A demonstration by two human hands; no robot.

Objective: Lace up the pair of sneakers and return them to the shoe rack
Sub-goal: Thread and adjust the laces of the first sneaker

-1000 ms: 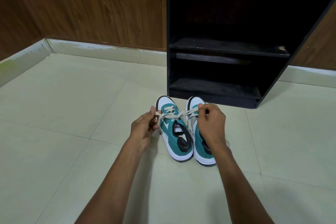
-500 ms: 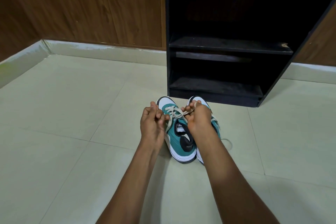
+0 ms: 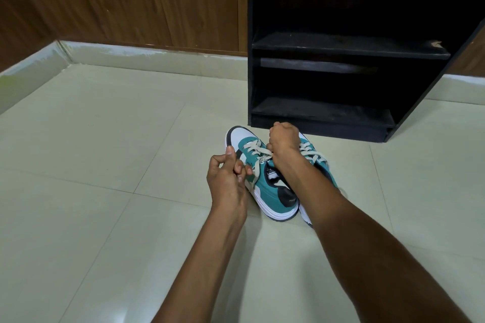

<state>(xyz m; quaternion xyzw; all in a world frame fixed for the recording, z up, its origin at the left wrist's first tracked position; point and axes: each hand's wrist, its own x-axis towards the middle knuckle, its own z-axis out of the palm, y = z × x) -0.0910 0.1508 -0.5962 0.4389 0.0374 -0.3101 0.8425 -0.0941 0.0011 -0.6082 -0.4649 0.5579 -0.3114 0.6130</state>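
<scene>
Your left hand (image 3: 227, 178) sits nearest, beside the left sneaker (image 3: 262, 176), fingers curled and pinching a cream lace (image 3: 256, 169) end; your right hand (image 3: 284, 140) is a closed fist over the pair, gripping lace at the eyelets; right sneaker (image 3: 315, 158) mostly hidden under your forearm; both shoes rest on the tiled floor (image 3: 105, 152), toes touching the black shoe rack (image 3: 341, 47); its shelves hold nothing visible.
</scene>
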